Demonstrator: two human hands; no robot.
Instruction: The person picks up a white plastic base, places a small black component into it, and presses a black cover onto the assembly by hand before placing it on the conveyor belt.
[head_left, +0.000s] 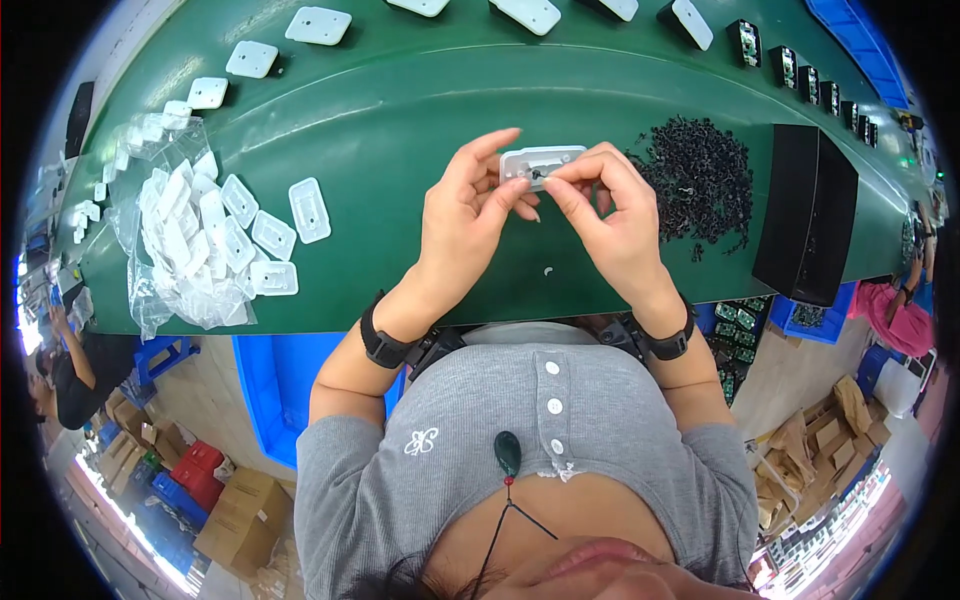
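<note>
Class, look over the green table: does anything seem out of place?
A tiny pale curved scrap lies alone on the green table, toward the person, apart from the piled white covers and black pieces. It looks stray, but is too small to identify.

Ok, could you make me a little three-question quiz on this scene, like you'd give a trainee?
1. True or false: the left hand and right hand meet at one white casing.
2. Which lies nearer the right hand: the pile of small black parts or the heap of white casings?
3. Fill in the colour: the table is ____.

Key: 1. True. 2. The pile of small black parts. 3. Green.
</note>
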